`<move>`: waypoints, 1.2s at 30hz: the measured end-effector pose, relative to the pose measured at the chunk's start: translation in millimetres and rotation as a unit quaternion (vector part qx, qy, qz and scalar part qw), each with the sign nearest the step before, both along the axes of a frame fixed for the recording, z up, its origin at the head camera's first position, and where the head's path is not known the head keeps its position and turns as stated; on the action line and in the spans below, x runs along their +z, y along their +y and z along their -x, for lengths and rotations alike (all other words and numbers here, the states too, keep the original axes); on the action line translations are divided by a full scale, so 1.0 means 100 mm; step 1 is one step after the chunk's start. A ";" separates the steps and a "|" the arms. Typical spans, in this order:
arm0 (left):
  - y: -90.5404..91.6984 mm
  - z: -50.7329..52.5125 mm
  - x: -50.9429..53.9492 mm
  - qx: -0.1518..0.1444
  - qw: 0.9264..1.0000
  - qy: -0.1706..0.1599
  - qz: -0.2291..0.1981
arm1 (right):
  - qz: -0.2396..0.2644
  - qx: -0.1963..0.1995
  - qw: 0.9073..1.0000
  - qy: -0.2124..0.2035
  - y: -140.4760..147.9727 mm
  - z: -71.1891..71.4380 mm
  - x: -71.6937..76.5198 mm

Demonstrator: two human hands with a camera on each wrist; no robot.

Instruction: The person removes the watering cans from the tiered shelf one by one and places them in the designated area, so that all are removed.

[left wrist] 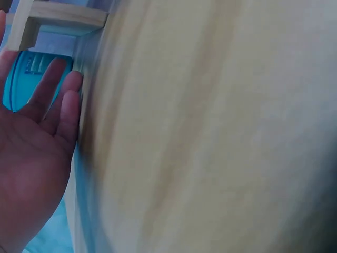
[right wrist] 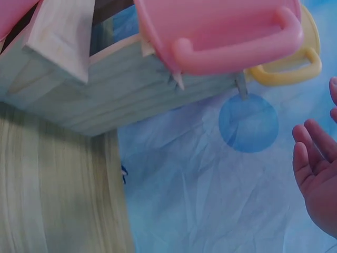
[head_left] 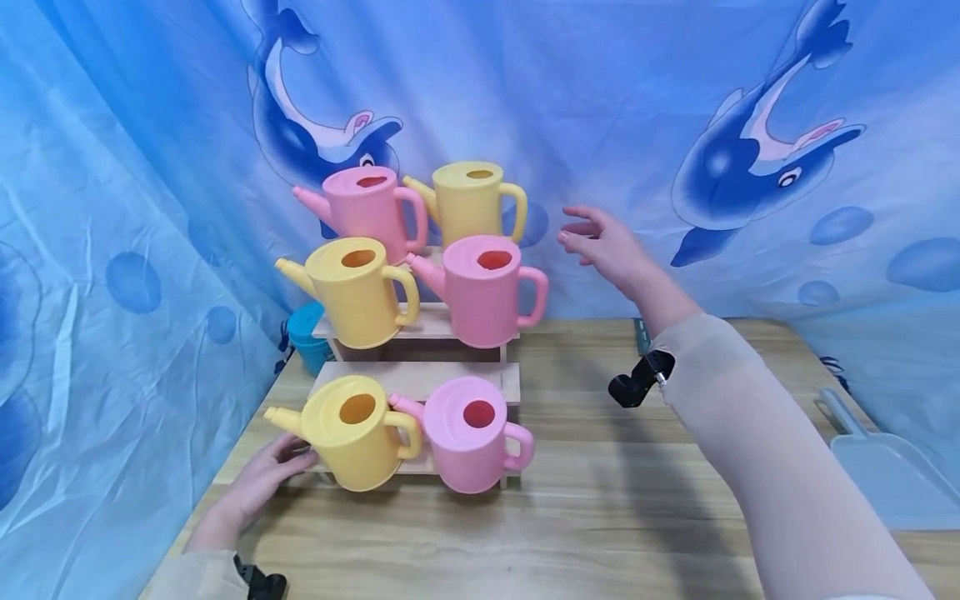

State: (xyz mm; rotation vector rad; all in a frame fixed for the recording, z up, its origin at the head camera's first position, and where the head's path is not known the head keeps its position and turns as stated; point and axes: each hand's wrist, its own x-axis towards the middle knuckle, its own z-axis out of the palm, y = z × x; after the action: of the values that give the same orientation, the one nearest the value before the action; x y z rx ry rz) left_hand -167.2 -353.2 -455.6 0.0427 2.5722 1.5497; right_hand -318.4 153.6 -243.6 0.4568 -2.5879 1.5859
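Observation:
Six watering cans stand in pairs on a three-step wooden rack (head_left: 341, 379). Top: a pink can (head_left: 365, 218) left, a yellow can (head_left: 467, 204) right. Middle: a yellow can (head_left: 356, 300) left, a pink can (head_left: 483, 300) right. Bottom: a yellow can (head_left: 356, 442) left, a pink can (head_left: 465, 446) right. The left hand (head_left: 262, 479) is at the rack's lower left end, fingers extended; contact is unclear. In mid-air right of the top yellow can, the right hand (head_left: 607, 246) holds nothing, its fingers loosely bent. The right wrist view shows it beside the yellow handle (right wrist: 287, 76).
A teal container (head_left: 307, 337) stands behind the rack's left side. A grey-blue dustpan (head_left: 892, 475) lies at the table's right. One dark green object (head_left: 642, 336) is at the back edge, partly behind the right sleeve. Blue dolphin-print curtains (head_left: 562, 100) surround the wooden table (head_left: 585, 500).

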 end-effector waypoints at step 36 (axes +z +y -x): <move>0.11 -0.05 -0.10 0.018 0.999 0.036 -0.002 | 0.035 -0.013 0.999 -0.002 -0.48 0.40 0.19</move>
State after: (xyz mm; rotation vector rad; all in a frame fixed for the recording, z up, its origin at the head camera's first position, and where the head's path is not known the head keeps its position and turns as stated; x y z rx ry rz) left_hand -162.6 -342.4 -466.1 0.0527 2.6383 1.5945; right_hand -358.5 105.3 -224.7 0.4137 -2.5203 1.6656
